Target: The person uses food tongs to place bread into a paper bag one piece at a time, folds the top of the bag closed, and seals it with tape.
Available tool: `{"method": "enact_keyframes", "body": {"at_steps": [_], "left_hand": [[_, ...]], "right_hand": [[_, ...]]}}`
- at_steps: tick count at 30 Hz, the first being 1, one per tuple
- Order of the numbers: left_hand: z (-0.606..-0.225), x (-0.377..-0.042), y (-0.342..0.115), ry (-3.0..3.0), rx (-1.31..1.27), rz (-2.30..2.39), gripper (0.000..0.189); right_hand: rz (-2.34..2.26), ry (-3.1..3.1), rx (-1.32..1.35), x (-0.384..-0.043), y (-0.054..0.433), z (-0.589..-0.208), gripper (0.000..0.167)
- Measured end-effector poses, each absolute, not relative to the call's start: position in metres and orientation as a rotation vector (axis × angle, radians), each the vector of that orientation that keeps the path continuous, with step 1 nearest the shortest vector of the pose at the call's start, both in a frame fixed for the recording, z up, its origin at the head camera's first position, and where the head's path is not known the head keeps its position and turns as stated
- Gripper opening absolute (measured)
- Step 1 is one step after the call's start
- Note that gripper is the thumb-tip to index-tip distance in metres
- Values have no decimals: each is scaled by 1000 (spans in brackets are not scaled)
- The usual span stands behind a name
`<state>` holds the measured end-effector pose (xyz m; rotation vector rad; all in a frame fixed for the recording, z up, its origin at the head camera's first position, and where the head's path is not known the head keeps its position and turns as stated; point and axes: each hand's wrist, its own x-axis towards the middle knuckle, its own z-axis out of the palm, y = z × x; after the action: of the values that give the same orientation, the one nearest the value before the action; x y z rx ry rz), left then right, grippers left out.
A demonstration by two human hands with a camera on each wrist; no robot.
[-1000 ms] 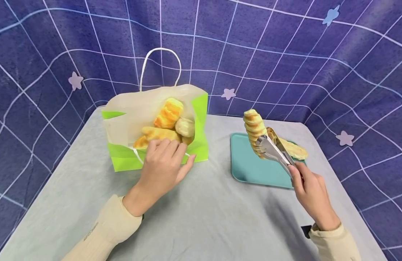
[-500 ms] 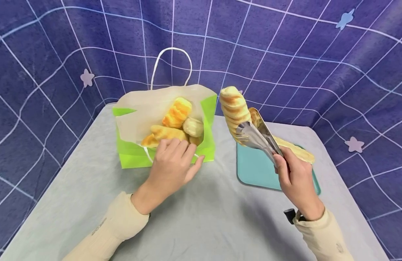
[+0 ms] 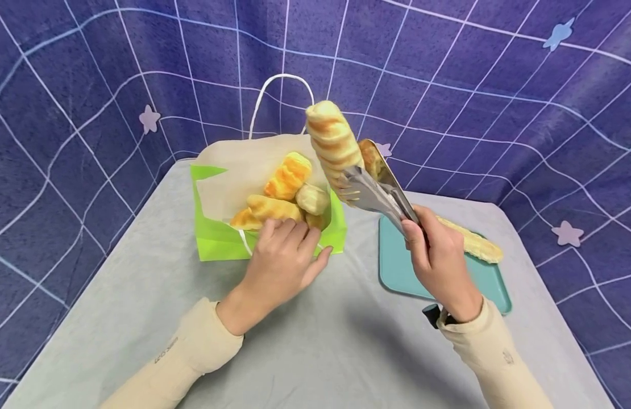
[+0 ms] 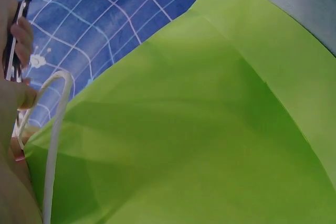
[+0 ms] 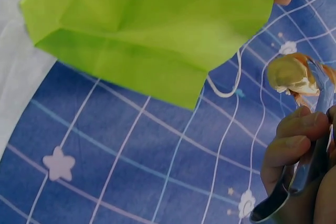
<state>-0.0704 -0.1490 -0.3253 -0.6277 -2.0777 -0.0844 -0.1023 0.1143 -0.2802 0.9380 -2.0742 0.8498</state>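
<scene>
My left hand point(image 3: 282, 258) grips the near rim of a lime-green and white paper bag point(image 3: 220, 244), its fingers curled over the edge. Inside the mouth lie several breads, among them an orange ridged roll point(image 3: 289, 175), a pale round bun point(image 3: 312, 199) and a long golden bread point(image 3: 274, 209). Metal tongs point(image 3: 377, 196) are held in my right hand point(image 3: 440, 255), fingers and thumb wrapped round the arms. Between the tong ends a spiral-ridged bread roll point(image 3: 333, 139) stands tilted, raised above the table, overlapping the bag's right side in the head view.
To the right lies a teal tray point(image 3: 397, 278) with a long pale bread point(image 3: 479, 247) on it. A white cord handle point(image 3: 282, 75) arches up behind the bag. Blue patterned cloth point(image 3: 423, 85) rises behind the grey-covered table point(image 3: 315, 352).
My right hand has carried the tongs and ridged roll left and upward, from over the tray toward the bag. My left hand has kept its grip on the rim.
</scene>
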Motion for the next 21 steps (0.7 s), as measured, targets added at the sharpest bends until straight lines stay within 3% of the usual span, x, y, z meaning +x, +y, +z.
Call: {"method": "enact_keyframes", "body": {"at_steps": [21], "left_hand": [[-327, -68, -147, -2111, -619, -37, 30]], "right_hand": [[857, -2254, 818, -108, 79, -292, 22]]}}
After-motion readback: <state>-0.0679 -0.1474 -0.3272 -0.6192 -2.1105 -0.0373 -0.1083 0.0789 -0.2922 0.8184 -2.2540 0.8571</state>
